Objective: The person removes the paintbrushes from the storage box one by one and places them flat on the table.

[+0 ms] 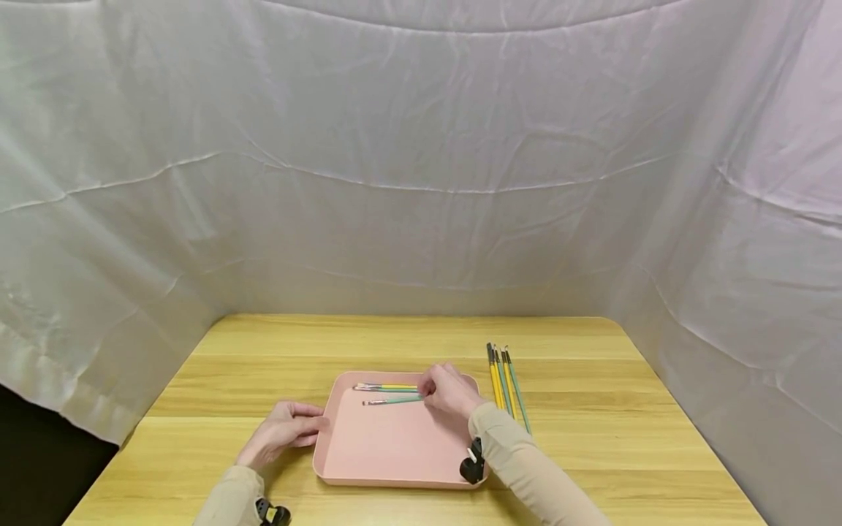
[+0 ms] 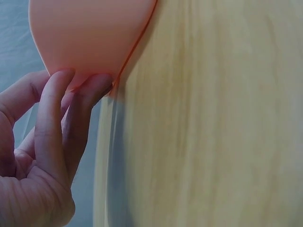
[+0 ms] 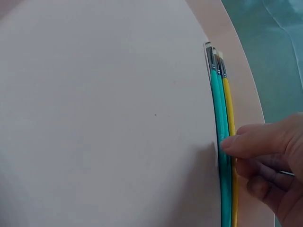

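The pink tray (image 1: 388, 446) is resting flat on the wooden tabletop (image 1: 612, 409), toward its near edge. At the tray's left side, the left hand (image 1: 283, 431) is pinching the wall and rim; the left wrist view is showing two fingertips pressing against the outer face of that wall. This grip is grasping the tray.

The right hand (image 1: 449, 389) is reaching over the tray's far right part with its fingers curled. Its grip is grasping the near green paintbrush (image 1: 395, 400), with the thumb lying across the handle. That brush is pointing its bristles left inside the tray. Just beyond it, a yellow paintbrush (image 1: 397, 386) and another green paintbrush (image 1: 396, 391) are lying side by side along the far wall, their bristles also facing left.

To the right of the tray, a group of yellow and green paintbrushes (image 1: 508, 380) is lying on the tabletop, dark heads pointing to the far side. The right forearm, in a beige sleeve (image 1: 539, 475), is crossing the tray's near right part, and a black device (image 1: 472, 462) is sitting at that wrist. A pale curtain (image 1: 427, 241) is hanging behind the tabletop.
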`<state>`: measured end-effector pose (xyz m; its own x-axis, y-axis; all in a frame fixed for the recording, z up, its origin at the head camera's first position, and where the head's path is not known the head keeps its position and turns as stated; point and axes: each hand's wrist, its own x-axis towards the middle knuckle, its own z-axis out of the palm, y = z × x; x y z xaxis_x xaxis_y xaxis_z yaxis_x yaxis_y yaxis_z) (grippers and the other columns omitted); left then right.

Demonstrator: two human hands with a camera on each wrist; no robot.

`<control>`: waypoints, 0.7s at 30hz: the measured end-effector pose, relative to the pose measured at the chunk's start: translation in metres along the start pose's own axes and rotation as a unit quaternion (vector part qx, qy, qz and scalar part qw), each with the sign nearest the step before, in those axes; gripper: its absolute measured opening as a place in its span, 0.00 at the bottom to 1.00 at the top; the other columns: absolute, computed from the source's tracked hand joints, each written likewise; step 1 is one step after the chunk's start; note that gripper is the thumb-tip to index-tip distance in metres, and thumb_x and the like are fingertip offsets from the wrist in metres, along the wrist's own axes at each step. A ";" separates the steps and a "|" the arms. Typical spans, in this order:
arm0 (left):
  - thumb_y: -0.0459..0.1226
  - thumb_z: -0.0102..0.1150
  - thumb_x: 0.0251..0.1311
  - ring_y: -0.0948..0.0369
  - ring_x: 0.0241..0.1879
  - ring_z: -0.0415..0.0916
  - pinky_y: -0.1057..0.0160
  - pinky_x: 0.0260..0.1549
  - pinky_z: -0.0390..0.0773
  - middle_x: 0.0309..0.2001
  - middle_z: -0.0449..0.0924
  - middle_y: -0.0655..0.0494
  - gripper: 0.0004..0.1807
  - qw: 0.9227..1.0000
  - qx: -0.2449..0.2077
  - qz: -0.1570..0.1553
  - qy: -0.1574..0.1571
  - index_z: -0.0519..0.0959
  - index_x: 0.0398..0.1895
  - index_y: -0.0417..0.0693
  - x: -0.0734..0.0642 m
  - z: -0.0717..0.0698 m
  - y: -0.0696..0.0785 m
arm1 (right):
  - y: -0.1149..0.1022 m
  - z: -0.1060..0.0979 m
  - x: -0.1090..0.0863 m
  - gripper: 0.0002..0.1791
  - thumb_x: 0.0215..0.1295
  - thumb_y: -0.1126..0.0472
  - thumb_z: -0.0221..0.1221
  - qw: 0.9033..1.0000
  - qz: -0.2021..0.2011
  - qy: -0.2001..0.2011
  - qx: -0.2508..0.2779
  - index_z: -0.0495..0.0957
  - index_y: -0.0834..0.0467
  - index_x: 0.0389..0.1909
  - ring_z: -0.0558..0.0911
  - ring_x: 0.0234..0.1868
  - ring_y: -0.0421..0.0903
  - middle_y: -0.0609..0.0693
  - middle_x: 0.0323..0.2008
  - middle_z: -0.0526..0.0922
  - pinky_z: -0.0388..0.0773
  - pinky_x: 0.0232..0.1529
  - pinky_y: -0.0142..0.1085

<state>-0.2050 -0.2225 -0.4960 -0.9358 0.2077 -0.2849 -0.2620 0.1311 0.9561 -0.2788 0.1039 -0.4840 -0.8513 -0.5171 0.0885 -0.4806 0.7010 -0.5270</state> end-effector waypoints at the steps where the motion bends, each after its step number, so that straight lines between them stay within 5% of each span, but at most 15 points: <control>1: 0.29 0.64 0.61 0.66 0.35 0.84 0.71 0.35 0.88 0.37 0.87 0.54 0.23 1.000 -0.001 0.000 -0.001 0.74 0.54 0.17 0.000 0.000 0.000 | 0.000 0.000 0.000 0.07 0.54 0.74 0.68 1.000 -0.005 -0.002 0.000 0.87 0.58 0.28 0.74 0.28 0.37 0.47 0.27 0.86 0.74 0.30 0.26; 8: 0.29 0.64 0.61 0.67 0.35 0.84 0.71 0.36 0.88 0.37 0.87 0.54 0.23 1.000 -0.003 0.001 -0.003 0.74 0.54 0.17 0.000 0.000 -0.001 | 0.000 0.001 -0.002 0.08 0.56 0.75 0.66 1.000 -0.021 -0.009 -0.021 0.87 0.59 0.28 0.75 0.27 0.37 0.49 0.28 0.87 0.73 0.28 0.25; 21: 0.29 0.64 0.61 0.67 0.34 0.84 0.72 0.35 0.87 0.38 0.88 0.54 0.24 1.000 0.007 0.001 0.002 0.73 0.55 0.17 -0.001 0.000 0.001 | -0.001 -0.008 -0.005 0.08 0.49 0.67 0.71 0.997 -0.002 -0.051 -0.062 0.88 0.50 0.28 0.75 0.28 0.32 0.37 0.24 0.84 0.73 0.31 0.26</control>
<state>-0.2047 -0.2222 -0.4949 -0.9373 0.2047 -0.2820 -0.2562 0.1438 0.9559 -0.2763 0.1098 -0.4774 -0.8261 -0.5636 0.0013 -0.5123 0.7501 -0.4182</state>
